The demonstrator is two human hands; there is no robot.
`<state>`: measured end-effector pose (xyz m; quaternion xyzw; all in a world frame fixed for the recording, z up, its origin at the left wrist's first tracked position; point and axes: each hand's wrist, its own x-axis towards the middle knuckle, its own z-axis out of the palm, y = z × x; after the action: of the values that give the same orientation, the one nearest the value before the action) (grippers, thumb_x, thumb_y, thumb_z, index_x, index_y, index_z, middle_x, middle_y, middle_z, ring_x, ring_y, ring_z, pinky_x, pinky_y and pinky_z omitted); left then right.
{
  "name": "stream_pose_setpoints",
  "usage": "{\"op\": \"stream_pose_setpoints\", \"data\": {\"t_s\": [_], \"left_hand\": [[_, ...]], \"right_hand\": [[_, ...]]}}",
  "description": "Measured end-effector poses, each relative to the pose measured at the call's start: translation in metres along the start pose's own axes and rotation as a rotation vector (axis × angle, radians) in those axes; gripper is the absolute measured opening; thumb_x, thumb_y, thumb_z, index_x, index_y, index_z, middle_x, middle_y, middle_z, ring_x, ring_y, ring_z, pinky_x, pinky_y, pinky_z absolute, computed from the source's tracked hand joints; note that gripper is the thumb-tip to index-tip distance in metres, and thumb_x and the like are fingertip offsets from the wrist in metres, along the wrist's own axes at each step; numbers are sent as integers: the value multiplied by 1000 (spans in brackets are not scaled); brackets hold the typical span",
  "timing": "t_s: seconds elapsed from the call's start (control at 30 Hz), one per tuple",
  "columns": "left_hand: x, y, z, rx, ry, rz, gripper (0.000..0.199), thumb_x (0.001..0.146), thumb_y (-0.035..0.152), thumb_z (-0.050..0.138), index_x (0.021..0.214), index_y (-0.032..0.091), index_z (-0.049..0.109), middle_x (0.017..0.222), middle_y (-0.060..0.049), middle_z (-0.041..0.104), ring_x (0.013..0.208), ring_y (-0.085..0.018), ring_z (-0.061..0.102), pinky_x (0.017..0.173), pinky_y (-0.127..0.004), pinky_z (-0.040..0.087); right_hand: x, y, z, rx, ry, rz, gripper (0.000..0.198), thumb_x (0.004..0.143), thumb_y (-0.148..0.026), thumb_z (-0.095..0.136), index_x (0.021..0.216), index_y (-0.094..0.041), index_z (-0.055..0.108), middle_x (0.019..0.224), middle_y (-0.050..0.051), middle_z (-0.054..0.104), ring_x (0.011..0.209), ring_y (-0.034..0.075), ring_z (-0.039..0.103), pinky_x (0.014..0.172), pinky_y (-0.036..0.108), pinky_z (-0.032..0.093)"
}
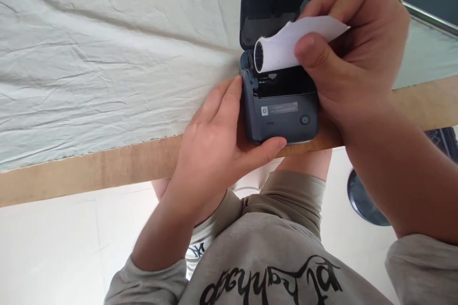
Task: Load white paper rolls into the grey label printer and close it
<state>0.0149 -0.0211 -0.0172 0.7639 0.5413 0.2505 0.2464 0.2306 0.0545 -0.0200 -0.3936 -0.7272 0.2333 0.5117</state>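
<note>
A small dark blue-grey label printer [282,126] stands at the table's front edge, its black lid [270,21] swung up and back. My left hand [218,128] is wrapped round the printer's left side, with the thumb along its front. Between the thumb and fingers of my right hand [358,43] is a thin white paper roll [277,55], its loose end sticking out to the right. The roll is tilted over the printer's open compartment, its hollow left end near the compartment's left wall. Whether the roll touches the inside cannot be told.
A pale wrinkled cloth [118,57] covers the table, leaving a bare wooden strip [89,164] along the front. A smartphone [431,0] lies at the back right. Below the table, a round dark object [367,200] is on the floor to the right.
</note>
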Motion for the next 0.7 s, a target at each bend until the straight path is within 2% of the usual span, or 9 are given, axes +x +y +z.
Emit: {"op": "stream_pose_setpoints", "data": {"t_s": [0.3,0.4,0.5,0.53,0.6,0.7], "left_hand": [[0,-1,1,-26,-15,-8,87,91,63,78,160,18,51,167,-12,60,151,-36,61,119,-45,59],[-3,-2,3,-54,24,-21,97,91,59,81,169,19,41,168,-13,59,150,-35,62,117,-46,61],[-5,-3,3,-118,47,19,102,93,52,84,176,26,30,168,-10,58,149,-32,63,120,-46,59],[-6,-3,3,-125,46,50,99,94,49,84,176,29,31,167,-8,59,148,-31,64,120,-45,59],[-6,-4,2,-98,54,110,84,97,45,83,171,33,44,163,-7,61,146,-30,65,116,-43,61],[-6,-4,1,-41,75,154,59,99,46,82,154,33,67,158,-9,63,141,-31,68,107,-40,65]], "right_hand": [[-2,7,-7,64,-153,112,48,93,-50,77,87,-8,54,106,-4,71,93,-3,62,79,19,46],[-3,8,-10,107,-206,121,54,90,-61,78,89,-10,58,108,-2,70,102,3,66,88,26,52],[-4,6,-14,141,-274,93,61,88,-71,76,87,-12,62,109,-1,69,109,7,66,98,34,56],[-4,6,-16,147,-304,83,61,87,-72,76,86,-13,64,112,-1,70,109,8,66,100,36,56],[-5,6,-17,158,-354,67,59,90,-73,72,84,-15,70,114,0,70,111,10,66,102,39,58],[-7,11,-16,170,-306,34,63,101,-73,57,78,-16,73,96,5,67,115,14,66,99,41,59]]}}
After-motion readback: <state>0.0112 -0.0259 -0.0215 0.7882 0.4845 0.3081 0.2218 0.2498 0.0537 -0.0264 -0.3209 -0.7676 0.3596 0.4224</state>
